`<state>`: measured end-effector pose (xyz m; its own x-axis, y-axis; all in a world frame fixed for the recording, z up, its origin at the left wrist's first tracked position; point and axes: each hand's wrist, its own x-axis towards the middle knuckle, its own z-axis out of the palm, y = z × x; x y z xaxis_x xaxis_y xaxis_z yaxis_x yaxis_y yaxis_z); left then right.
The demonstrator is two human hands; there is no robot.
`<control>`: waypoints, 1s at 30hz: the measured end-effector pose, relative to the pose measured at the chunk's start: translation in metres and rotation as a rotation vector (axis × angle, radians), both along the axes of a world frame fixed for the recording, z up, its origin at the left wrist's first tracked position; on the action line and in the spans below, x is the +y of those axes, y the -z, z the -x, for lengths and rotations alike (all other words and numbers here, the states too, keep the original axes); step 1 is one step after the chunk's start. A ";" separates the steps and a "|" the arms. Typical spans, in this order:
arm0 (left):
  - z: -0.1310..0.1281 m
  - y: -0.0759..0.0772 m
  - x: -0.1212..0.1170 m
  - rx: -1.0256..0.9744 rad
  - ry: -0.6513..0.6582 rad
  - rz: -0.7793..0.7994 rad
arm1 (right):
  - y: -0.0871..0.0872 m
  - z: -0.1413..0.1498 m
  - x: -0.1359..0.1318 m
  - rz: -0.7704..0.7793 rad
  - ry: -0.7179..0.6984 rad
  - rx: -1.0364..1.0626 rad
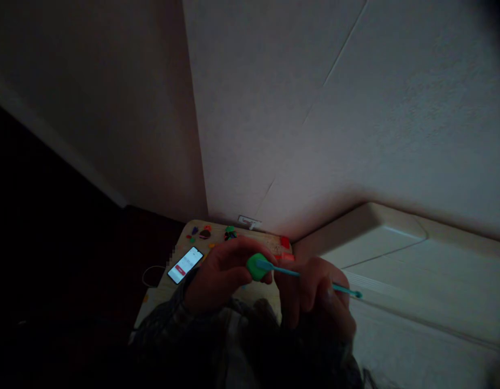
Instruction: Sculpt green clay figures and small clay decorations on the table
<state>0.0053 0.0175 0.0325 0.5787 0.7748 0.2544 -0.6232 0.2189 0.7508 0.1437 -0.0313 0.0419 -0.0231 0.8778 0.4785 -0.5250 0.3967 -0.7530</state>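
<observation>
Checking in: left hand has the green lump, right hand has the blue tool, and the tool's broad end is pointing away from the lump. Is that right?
Not quite: in the head view, the broad end of the blue tool is at the green lump; its small knobbed end points away. The left hand and right hand are as you said.

Two hands (217,278), one green lump (254,273), one blue stick (288,272), one phone (186,265), one table (156,298)

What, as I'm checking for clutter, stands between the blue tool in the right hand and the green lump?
Nothing visible: the blue tool in the right hand overlaps, in this view, the green lump held in the left hand.
</observation>
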 end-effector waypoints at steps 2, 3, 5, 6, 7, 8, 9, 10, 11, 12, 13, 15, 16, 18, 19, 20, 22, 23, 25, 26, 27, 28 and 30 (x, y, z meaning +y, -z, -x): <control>0.000 0.000 0.000 -0.005 -0.008 0.002 | 0.001 -0.001 0.000 0.022 -0.006 -0.004; -0.001 -0.001 0.000 -0.006 -0.013 0.004 | 0.001 -0.001 0.001 0.033 -0.003 -0.008; -0.001 -0.001 0.000 -0.007 -0.020 0.011 | 0.001 -0.003 0.002 0.036 0.004 -0.022; -0.001 -0.001 0.000 -0.005 -0.023 0.013 | 0.001 -0.004 0.002 0.029 0.011 -0.035; -0.001 -0.001 0.000 -0.003 -0.025 0.014 | 0.002 -0.004 0.003 0.017 0.023 -0.048; -0.001 -0.001 0.000 -0.002 -0.030 0.018 | 0.002 -0.005 0.004 0.002 0.036 -0.065; -0.001 0.000 0.000 0.000 -0.035 0.025 | 0.002 -0.005 0.004 -0.015 0.049 -0.080; -0.001 0.000 0.000 0.001 -0.038 0.036 | 0.002 -0.006 0.005 -0.032 0.064 -0.097; -0.001 0.000 0.000 0.000 -0.039 0.049 | 0.002 -0.006 0.006 -0.042 0.081 -0.113; 0.000 0.000 -0.001 -0.004 -0.039 0.063 | 0.001 -0.006 0.006 -0.049 0.099 -0.125; 0.000 0.000 -0.001 -0.006 -0.039 0.076 | 0.001 -0.006 0.006 -0.050 0.115 -0.135; 0.000 -0.002 -0.001 -0.001 -0.044 0.085 | 0.000 -0.006 0.006 -0.041 0.134 -0.144; 0.001 -0.003 -0.001 0.001 -0.047 0.080 | 0.000 -0.006 0.006 -0.036 0.135 -0.146; 0.001 -0.005 -0.001 0.014 -0.047 0.059 | -0.001 -0.005 0.006 -0.038 0.123 -0.141; 0.001 -0.006 0.000 0.023 -0.045 0.047 | -0.001 -0.004 0.006 -0.037 0.115 -0.133; 0.001 -0.007 0.000 0.031 -0.047 0.036 | -0.002 -0.004 0.005 -0.033 0.110 -0.120; 0.002 -0.008 0.000 0.051 -0.055 0.023 | -0.003 -0.002 0.005 -0.013 0.111 -0.087; 0.002 -0.007 0.000 0.058 -0.061 0.020 | -0.003 -0.002 0.004 -0.001 0.116 -0.072; 0.002 -0.006 0.000 0.064 -0.077 0.018 | -0.003 -0.001 0.004 0.010 0.125 -0.055; 0.003 -0.006 0.000 0.065 -0.084 0.014 | -0.003 -0.001 0.004 0.010 0.123 -0.055; 0.003 -0.005 0.000 0.066 -0.092 0.010 | -0.003 -0.001 0.004 0.009 0.121 -0.052; 0.003 -0.005 0.000 0.065 -0.100 0.004 | -0.002 -0.002 0.004 0.011 0.117 -0.050; 0.003 -0.004 0.000 0.059 -0.112 -0.005 | -0.001 -0.002 0.004 0.017 0.112 -0.047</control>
